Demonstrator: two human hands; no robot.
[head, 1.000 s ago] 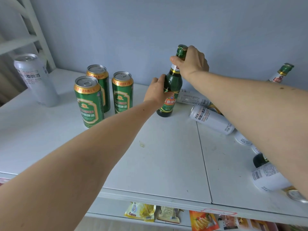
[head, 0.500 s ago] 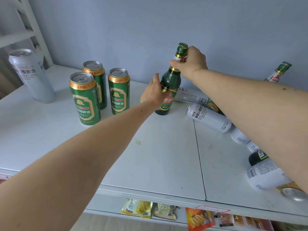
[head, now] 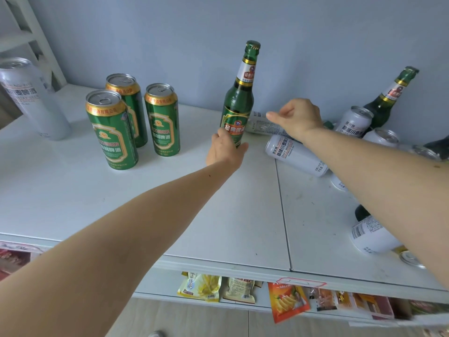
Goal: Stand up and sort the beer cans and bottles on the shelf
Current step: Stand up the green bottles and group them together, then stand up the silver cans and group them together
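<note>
A plain pale blue wall [head: 170,32] rises straight behind the white shelf [head: 218,215]. The shelf top is made of two panels that meet at a thin seam right of its middle, with small specks and scuffs on the right panel. At the shelf's far left end stands a white slanted frame [head: 36,32]. Below the shelf's front edge hang snack packets [head: 201,287], and under them shows a light wood floor [head: 194,322]. Soft, even light falls across the shelf.

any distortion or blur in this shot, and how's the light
Head view: wide-angle bend tilts the silver can at left and the far bottle at right outward; the centre bottle stands sharp; the right hand looks slightly soft; light is soft and even, shadows on the shelf faint.
</note>
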